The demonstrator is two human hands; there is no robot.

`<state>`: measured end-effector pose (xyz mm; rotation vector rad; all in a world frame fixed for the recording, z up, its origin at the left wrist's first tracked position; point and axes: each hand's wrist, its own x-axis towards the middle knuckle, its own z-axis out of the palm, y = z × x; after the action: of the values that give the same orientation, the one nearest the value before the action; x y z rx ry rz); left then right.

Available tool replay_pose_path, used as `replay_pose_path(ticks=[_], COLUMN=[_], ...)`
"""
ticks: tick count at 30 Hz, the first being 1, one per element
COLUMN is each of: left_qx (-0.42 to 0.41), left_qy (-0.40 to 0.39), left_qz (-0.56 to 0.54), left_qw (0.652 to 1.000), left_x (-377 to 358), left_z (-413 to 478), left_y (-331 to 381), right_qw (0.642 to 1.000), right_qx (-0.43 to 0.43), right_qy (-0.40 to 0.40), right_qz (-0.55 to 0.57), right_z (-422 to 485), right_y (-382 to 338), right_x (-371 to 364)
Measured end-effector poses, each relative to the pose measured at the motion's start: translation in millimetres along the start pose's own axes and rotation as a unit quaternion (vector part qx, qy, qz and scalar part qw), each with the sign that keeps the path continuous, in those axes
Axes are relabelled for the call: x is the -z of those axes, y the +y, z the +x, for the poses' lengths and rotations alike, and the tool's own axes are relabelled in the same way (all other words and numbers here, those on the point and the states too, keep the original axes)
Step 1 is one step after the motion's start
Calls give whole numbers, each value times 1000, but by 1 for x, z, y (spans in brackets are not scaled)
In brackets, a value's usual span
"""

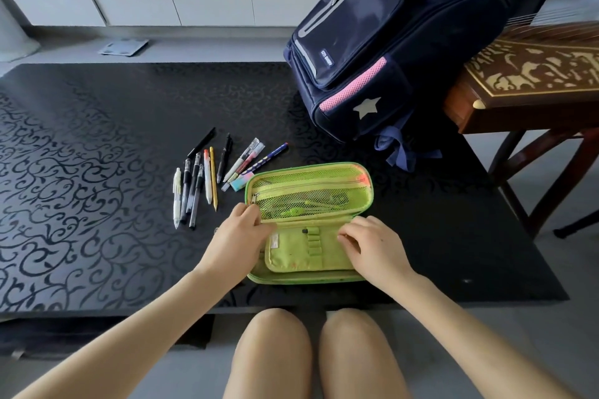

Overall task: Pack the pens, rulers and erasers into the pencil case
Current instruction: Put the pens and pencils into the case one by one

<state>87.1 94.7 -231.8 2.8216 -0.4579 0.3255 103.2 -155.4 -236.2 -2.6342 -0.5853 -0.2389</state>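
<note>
A green pencil case (308, 223) lies open on the black patterned table (97, 172), near the table's front edge. Its raised lid has a mesh pocket with something green inside, too unclear to name. The left hand (238, 233) rests at the case's left end, fingers curled onto the edge where lid and base meet, pinching it. The right hand (369, 244) lies on the case's right side, fingers bent over the inner flap with its row of pen loops; whether it grips the flap or only presses on it cannot be told. Just left of the case a row of pens (201, 185) and a yellow pencil (213, 178) lie loose on the table. A pastel eraser (241, 180) lies touching the case's upper left corner. Behind the case, to the right, stands a navy and pink backpack (389, 48).
</note>
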Motion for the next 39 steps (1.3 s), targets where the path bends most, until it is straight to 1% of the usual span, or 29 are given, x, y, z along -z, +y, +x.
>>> replay_pose_path(ticks=[6, 11, 13, 15, 16, 19, 21, 23, 24, 25, 28, 29, 31, 33, 35, 37, 39], left_qx=[-67, -59, -84, -93, -77, 44, 136, 202, 215, 216, 176, 171, 176, 176, 175, 176, 180], left_qy=[-38, -62, -53, -9, 17, 105, 124, 99, 85, 78, 62, 45, -15, -85, -130, -149, -143], left_qz=[-55, -93, -102, -92, -75, -29, -18, -5, 3, 8, 12, 13, 25, 67, 105, 130, 134], left_qw=[995, 992, 990, 991, 994, 993, 983, 974, 973, 973, 982, 984, 984, 978, 970, 964, 964], left_x=[-20, -27, -21, -15, -11, 0, 0, -2, -4, -6, -10, -9, -7, -7, -8, -9, -6], left_z=[17, 29, 28, 23, 21, 25, 37, 52, 59, 67, 91, 101, 122, 143, 155, 162, 163], left_y=[19, 36, 39, 31, 24, -14, -38, -59, -66, -72, -76, -74, -69, -66, -64, -61, -56], right_qw=[999, 997, 997, 997, 998, 998, 998, 998, 998, 998, 998, 998, 998, 998, 998, 998, 998], right_qx=[15, 28, 35, 41, 40, 47, 45, 43, 42, 42, 43, 42, 37, 34, 31, 27, 22], right_qy=[45, 52, 46, 36, 32, 33, 36, 36, 34, 32, 32, 30, 24, 17, 11, 7, -1], right_qz=[-21, -42, -49, -45, -37, -30, -34, -33, -32, -30, -35, -37, -42, -51, -58, -63, -66], right_z=[-3, -2, -1, 1, 0, 2, 0, 0, 0, 0, 0, 0, 0, 1, 1, 2, 2], right_y=[1, 1, 2, 4, 5, 5, 6, 6, 6, 6, 5, 4, 3, 3, 3, 2, 1], right_x=[-8, -11, -10, -9, -9, -9, -12, -13, -13, -14, -14, -14, -13, -13, -13, -12, -11])
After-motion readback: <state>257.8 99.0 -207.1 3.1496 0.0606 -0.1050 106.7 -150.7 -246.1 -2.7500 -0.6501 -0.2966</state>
